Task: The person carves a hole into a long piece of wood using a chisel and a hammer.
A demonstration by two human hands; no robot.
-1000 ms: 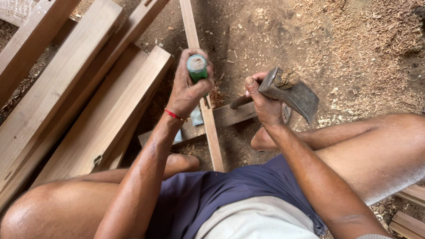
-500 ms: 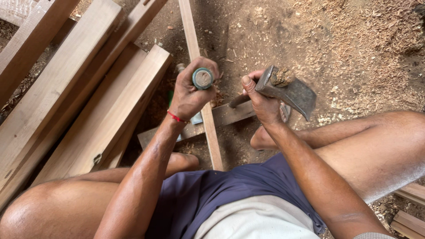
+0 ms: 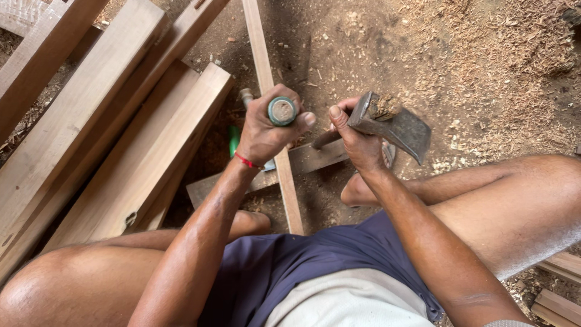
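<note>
The left hand [image 3: 263, 130] has its fingers clenched around a green-handled chisel [image 3: 282, 111], held upright over a narrow wooden strip [image 3: 275, 127] on the sawdust floor [image 3: 484, 66]. The right hand [image 3: 357, 142] grips a hatchet [image 3: 396, 124] just beside it.

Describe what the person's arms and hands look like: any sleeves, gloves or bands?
Both arms are bare, with no sleeves and no gloves. The left hand has a thin red thread band around the wrist. The right hand has no band or ring that shows.
</note>
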